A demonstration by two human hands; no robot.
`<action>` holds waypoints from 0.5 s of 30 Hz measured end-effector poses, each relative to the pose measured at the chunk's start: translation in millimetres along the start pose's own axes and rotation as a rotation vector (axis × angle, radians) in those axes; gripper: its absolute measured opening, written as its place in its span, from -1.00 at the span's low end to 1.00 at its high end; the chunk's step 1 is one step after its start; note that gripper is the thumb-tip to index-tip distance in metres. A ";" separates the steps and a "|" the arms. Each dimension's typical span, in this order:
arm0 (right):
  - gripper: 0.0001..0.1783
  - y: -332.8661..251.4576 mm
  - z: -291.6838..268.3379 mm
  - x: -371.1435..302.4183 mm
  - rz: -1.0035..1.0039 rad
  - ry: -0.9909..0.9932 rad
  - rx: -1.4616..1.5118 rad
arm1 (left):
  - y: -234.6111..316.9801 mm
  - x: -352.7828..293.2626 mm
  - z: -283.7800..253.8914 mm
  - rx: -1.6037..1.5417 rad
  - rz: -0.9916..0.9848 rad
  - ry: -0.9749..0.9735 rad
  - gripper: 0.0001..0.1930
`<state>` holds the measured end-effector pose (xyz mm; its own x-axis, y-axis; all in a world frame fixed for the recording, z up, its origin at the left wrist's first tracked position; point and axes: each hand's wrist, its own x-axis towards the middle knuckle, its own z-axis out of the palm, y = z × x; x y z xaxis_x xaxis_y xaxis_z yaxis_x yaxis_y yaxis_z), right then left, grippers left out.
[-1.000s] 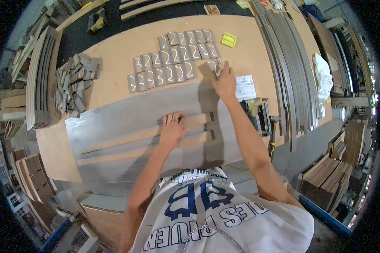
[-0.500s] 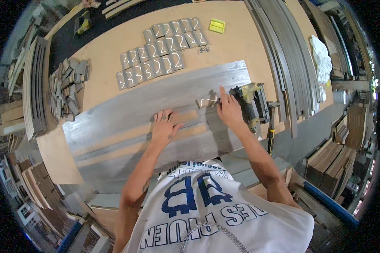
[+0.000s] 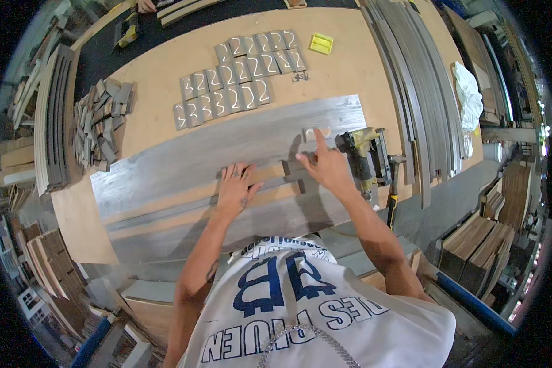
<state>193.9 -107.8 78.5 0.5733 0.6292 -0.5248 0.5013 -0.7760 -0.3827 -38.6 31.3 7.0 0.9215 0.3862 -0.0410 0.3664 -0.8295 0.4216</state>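
With the nail gun [image 3: 369, 153] as the landmark, the small grey block [image 3: 308, 134] lay just to its left and slightly beyond it, on the right-hand part of the wide grey board [image 3: 214, 150]. The right hand [image 3: 331, 170] was near the nail gun on its left side: its index finger was stretched out over the block and its thumb stood apart, with nothing seen pinched between them. The other fingers were curled, and their undersides were hidden. Whether the index finger pressed or merely touched could not be told. The left hand [image 3: 235, 191] was well to the left of the nail gun, its fingers loosely spread and grasping nothing, resting about the near edge of the wide board and over the narrow grey strip [image 3: 165, 211]. Pale marks showed on the block, though the finger hid part of it; rows of grey blocks [image 3: 233, 69] farther beyond and left of the nail gun carried white squiggles, probably adhesive. To handle the block well, pressure seemed best put over its middle, straight down, since a fingertip near one edge could have tipped it or made it skid on anything wet. Keeping its sides square to the board's edge looked worthwhile, as did a steady, light left hand so that the strip did not creep. The nail gun sat close enough to the right fingers that a sideways sweep might have knocked it.
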 end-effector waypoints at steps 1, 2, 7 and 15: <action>-0.15 3.4 0.9 2.2 -0.004 -0.002 -0.005 | 1.0 0.1 0.3 0.012 0.003 0.005 -0.46; -0.16 11.7 3.6 7.2 -0.025 0.069 0.134 | 1.9 0.1 0.7 0.024 0.005 0.009 -0.46; -0.04 51.8 7.0 34.0 -0.311 0.486 -0.096 | 1.5 2.5 -0.5 0.008 0.015 0.005 -0.44; -0.05 32.2 25.5 38.7 -0.103 0.268 -0.359 | -5.3 -1.5 5.2 0.006 0.058 -0.038 -0.45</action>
<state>215.8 -109.6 26.5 0.6327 0.7278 -0.2646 0.7300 -0.6746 -0.1101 -41.3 33.0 0.0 0.9453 0.3222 -0.0515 0.3134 -0.8525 0.4184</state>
